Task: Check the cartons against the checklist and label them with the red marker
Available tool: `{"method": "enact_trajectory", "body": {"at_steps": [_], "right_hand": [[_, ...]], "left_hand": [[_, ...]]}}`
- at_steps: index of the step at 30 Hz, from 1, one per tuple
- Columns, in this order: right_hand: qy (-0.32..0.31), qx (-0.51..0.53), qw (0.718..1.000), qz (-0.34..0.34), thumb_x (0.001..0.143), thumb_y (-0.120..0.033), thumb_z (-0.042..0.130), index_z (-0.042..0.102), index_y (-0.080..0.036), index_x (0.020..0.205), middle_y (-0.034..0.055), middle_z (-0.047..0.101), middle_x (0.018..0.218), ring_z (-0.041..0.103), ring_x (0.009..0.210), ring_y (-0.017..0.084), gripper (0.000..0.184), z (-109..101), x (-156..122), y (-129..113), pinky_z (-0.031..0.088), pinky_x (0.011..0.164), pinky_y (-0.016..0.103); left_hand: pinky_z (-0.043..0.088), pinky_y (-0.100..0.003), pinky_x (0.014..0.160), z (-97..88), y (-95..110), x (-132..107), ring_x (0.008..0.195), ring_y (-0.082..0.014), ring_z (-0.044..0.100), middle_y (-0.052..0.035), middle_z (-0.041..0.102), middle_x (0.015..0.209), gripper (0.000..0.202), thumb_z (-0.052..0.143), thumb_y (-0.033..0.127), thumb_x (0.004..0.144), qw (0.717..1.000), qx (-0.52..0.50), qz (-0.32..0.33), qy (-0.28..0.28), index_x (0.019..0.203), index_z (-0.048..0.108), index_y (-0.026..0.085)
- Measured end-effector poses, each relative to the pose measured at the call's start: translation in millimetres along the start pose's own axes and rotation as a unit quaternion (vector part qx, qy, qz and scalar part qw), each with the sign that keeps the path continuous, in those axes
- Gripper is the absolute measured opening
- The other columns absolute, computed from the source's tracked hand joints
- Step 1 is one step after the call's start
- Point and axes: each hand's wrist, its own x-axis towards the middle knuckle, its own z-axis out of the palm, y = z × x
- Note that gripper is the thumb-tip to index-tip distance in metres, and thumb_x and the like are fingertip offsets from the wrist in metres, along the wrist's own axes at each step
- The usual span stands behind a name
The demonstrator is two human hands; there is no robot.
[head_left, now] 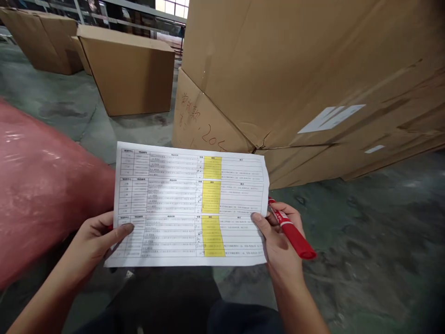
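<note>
I hold a printed sheet (181, 204) with tables and yellow highlighted columns flat in front of me. My left hand (93, 243) pinches its lower left edge, thumb on top. My right hand (281, 241) grips the right edge, thumb on the paper, and also holds a red marker (292, 232) that sticks out to the lower right. Directly behind the sheet stands a large tilted cardboard box (313, 69) with red handwriting and white labels.
A red plastic-wrapped bundle (41, 185) lies at the left. More cardboard boxes (128, 69) stand on the grey concrete floor (382, 241) at the back left. Metal railings run along the far background.
</note>
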Motion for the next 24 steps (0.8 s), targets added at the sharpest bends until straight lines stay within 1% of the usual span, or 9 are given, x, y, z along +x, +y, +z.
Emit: {"method": "enact_trajectory", "body": {"at_steps": [3, 6, 9, 13, 16, 20, 24], "right_hand": [[0.008, 0.005, 1.0, 0.003, 0.051, -0.035, 0.091, 0.055, -0.022, 0.097, -0.0032, 0.061, 0.074, 0.057, 0.065, 0.012, 0.06, 0.8, -0.2, -0.7, 0.047, 0.06, 0.024], [0.003, 0.004, 1.0, 0.002, 0.052, -0.036, 0.091, 0.055, -0.022, 0.097, -0.0033, 0.061, 0.072, 0.057, 0.064, 0.013, 0.06, 1.4, -0.3, 0.4, 0.047, 0.059, 0.025], [0.005, -0.002, 1.0, -0.007, 0.053, -0.036, 0.091, 0.057, -0.022, 0.098, -0.004, 0.061, 0.071, 0.057, 0.065, 0.012, 0.059, 1.4, 0.8, 3.5, 0.047, 0.062, 0.025], [0.011, -0.003, 1.0, -0.008, 0.052, -0.035, 0.092, 0.058, -0.022, 0.098, -0.0036, 0.062, 0.072, 0.057, 0.066, 0.012, 0.059, 1.1, 2.9, 6.8, 0.048, 0.063, 0.025], [0.009, -0.004, 1.0, -0.006, 0.051, -0.036, 0.092, 0.058, -0.022, 0.098, -0.0038, 0.061, 0.072, 0.057, 0.065, 0.012, 0.059, 0.8, 3.4, 7.5, 0.048, 0.063, 0.026], [0.011, -0.01, 1.0, -0.01, 0.052, -0.037, 0.091, 0.058, -0.023, 0.099, -0.0041, 0.06, 0.072, 0.057, 0.066, 0.012, 0.059, 0.4, 3.1, 8.2, 0.048, 0.062, 0.025], [0.011, -0.013, 1.0, -0.014, 0.052, -0.037, 0.091, 0.058, -0.023, 0.099, -0.0039, 0.061, 0.073, 0.056, 0.066, 0.012, 0.059, 0.5, 2.7, 7.7, 0.047, 0.061, 0.025]], "left_hand": [[0.061, -0.028, 0.067, -1.4, -1.4, 3.4, 0.073, -0.0228, 0.072, -0.003, 0.079, 0.092, 0.025, 0.089, 0.035, 0.062, 1.0, 0.004, 0.007, -0.008, 0.085, 0.081, 0.03], [0.061, -0.029, 0.064, -0.2, -1.5, 3.8, 0.071, -0.0233, 0.072, -0.0038, 0.079, 0.091, 0.027, 0.09, 0.034, 0.061, 1.0, -0.009, 0.013, -0.009, 0.086, 0.081, 0.029], [0.061, -0.029, 0.065, 0.9, -0.5, 3.3, 0.073, -0.0235, 0.072, -0.0048, 0.079, 0.091, 0.03, 0.09, 0.033, 0.06, 1.0, -0.02, 0.016, -0.01, 0.087, 0.081, 0.028], [0.061, -0.029, 0.07, -0.4, 0.6, 3.4, 0.081, -0.0246, 0.072, -0.0054, 0.078, 0.098, 0.03, 0.086, 0.033, 0.067, 0.999, -0.026, 0.007, -0.029, 0.096, 0.08, 0.027], [0.06, -0.028, 0.07, -1.4, 0.3, 3.2, 0.081, -0.0245, 0.072, -0.0043, 0.078, 0.098, 0.034, 0.086, 0.03, 0.065, 0.999, -0.032, 0.007, -0.029, 0.098, 0.08, 0.027], [0.059, -0.026, 0.068, -1.1, -0.2, 2.8, 0.08, -0.0234, 0.072, -0.0031, 0.078, 0.097, 0.03, 0.085, 0.034, 0.068, 0.999, -0.024, 0.013, -0.02, 0.097, 0.08, 0.029], [0.06, -0.029, 0.069, 0.8, -0.7, 2.6, 0.079, -0.0237, 0.072, -0.0037, 0.078, 0.094, 0.029, 0.087, 0.035, 0.065, 1.0, -0.024, 0.012, -0.009, 0.092, 0.08, 0.028]]}}
